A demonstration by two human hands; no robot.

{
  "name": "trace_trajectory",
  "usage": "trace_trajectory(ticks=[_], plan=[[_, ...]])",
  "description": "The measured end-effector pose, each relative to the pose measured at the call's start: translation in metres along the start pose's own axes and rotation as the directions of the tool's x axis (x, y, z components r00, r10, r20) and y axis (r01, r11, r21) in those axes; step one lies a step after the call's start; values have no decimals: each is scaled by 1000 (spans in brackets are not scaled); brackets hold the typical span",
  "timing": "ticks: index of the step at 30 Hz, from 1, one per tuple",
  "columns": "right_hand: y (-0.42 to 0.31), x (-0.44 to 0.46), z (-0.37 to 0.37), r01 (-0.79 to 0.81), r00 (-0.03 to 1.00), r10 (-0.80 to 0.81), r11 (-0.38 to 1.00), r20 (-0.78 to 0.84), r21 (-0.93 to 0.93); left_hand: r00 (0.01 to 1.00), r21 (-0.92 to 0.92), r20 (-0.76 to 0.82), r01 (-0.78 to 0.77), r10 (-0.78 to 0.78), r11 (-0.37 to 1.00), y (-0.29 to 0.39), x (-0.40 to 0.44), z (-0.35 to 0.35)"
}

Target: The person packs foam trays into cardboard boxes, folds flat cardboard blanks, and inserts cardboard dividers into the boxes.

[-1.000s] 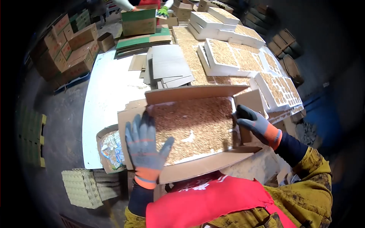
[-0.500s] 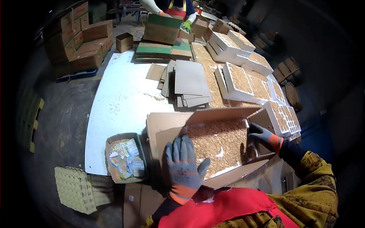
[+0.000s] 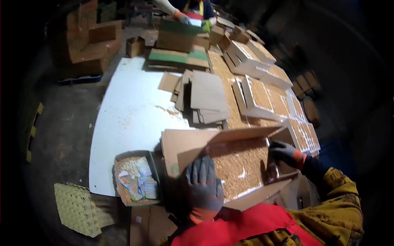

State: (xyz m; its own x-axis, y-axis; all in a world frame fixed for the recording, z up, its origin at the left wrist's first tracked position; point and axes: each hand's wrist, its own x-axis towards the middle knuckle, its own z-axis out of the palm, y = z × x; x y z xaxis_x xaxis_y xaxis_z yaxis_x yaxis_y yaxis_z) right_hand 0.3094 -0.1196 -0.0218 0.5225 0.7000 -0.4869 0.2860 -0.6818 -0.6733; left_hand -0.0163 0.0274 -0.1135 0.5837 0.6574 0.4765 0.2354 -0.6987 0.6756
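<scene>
An open cardboard box [image 3: 250,198] sits right in front of me with its flaps folded out. Inside it is a layer of tan, flaky loose material [image 3: 236,168] with white patches and edges showing. My left hand [image 3: 204,186], in a grey glove with an orange cuff, lies flat on the box's left end, fingers stretched out. At the right end, my right hand [image 3: 286,153], gloved alike, has its fingers bent over the box's end wall; part of the fingers is in shadow.
A small carton [image 3: 158,176] of printed packets stands at left on the white table [image 3: 123,110]. Grey cardboard sheets [image 3: 208,92] lie beyond the box. White trays [image 3: 258,96] of tan material fill the right. Across the table, a co-worker's gloved hand [image 3: 182,17] is by a green-striped box [image 3: 176,36].
The view has shifted slightly, so the box sits lower. My left hand has drawn its fingers closer together at the left end. The co-worker's hands now hold something white.
</scene>
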Motion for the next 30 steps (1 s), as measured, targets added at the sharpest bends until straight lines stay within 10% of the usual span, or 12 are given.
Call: trace_trajectory(ticks=[5,11,14,20,24,27,30], plan=[[19,-8,-7,34,999,-38,978,14,207,996,-3,-86,-7,6,1000,-3,-7,17],[25,-11,6,214,971,-229,963,-74,-166,980,-301,-138,94,-141,949,-6,-12,27],[-37,-34,38,586,689,-706,410,163,-699,978,-275,-116,136,-174,952,-2,-12,21],[-103,-41,32,769,391,-828,55,401,-637,973,-103,-144,165,-179,981,-8,-20,26],[-85,-41,-27,750,517,-856,441,21,-493,960,-145,-136,226,-245,963,-7,-24,24],[2,-18,-73,671,718,-604,733,-345,112,981,-72,-77,174,-180,982,-14,-27,12],[109,0,-68,453,863,-275,794,-424,406,817,-588,-352,186,-456,787,-21,-40,1]])
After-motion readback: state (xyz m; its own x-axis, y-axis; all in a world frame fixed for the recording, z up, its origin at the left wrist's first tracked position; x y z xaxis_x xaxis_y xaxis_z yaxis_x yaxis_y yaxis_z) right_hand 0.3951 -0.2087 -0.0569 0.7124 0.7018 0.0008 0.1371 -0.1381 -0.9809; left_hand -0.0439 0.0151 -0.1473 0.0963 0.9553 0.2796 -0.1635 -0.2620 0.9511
